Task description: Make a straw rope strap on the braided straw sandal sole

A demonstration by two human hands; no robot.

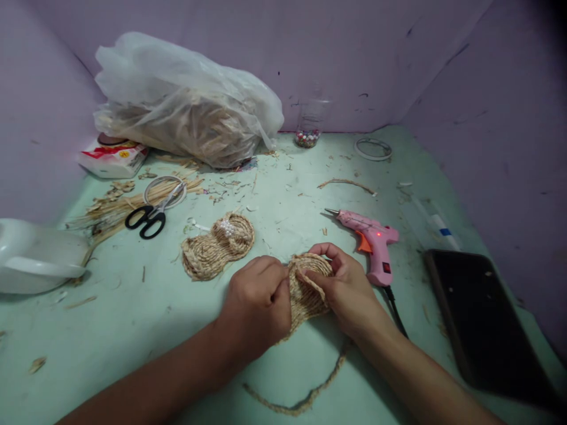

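Low in the middle of the head view, a small woven straw slipper [305, 307] is held between both hands. My left hand [261, 301] is closed on its left side, fingers curled and partly hidden. My right hand [343, 280] pinches the strap at its upper right, thumb in front and fingers behind. A loose end of braided straw cord [305, 406] curves over the table below the slipper. Left of my hands lies a matching straw slipper [217, 245], with a cluster of white beads [229, 228] on its strap.
A pink glue gun [374, 242] with its red light lit lies right of my hands, its cord [396, 313] running toward me. Beyond are a dark phone [482, 319], scissors [153, 215], a white jug [38, 257], a plastic bag of straw [190, 112] and a cup of beads [308, 137].
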